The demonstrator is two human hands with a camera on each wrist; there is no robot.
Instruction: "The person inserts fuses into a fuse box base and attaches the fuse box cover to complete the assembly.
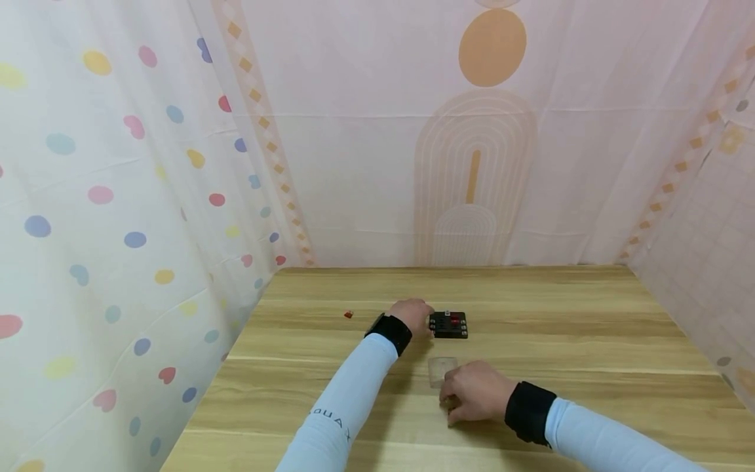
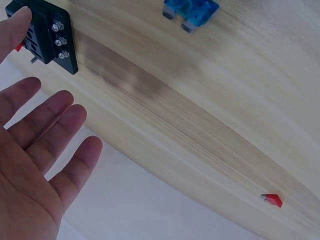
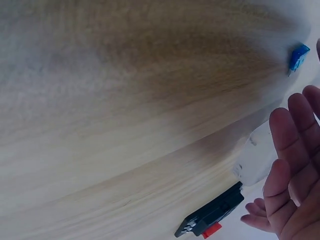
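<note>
My left hand (image 1: 413, 314) is at the left side of a black fuse block (image 1: 449, 326), which has metal screw terminals and a red blade fuse (image 1: 455, 320) in it. In the left wrist view, the thumb lies over the block while the other fingers (image 2: 55, 112) are spread and fairly straight. Beside a clear plastic cover (image 1: 441, 370), my right hand (image 1: 476, 391) hovers low over the table with loosely bent fingers and nothing visible in them. A blue blade fuse (image 3: 298, 57) lies beyond its fingertips in the right wrist view; the head view does not show it.
A loose red blade fuse (image 1: 348, 314) lies on the wooden table (image 1: 560, 341), left of my left hand. Patterned curtains (image 1: 366, 183) hang behind the table's back edge and along both sides.
</note>
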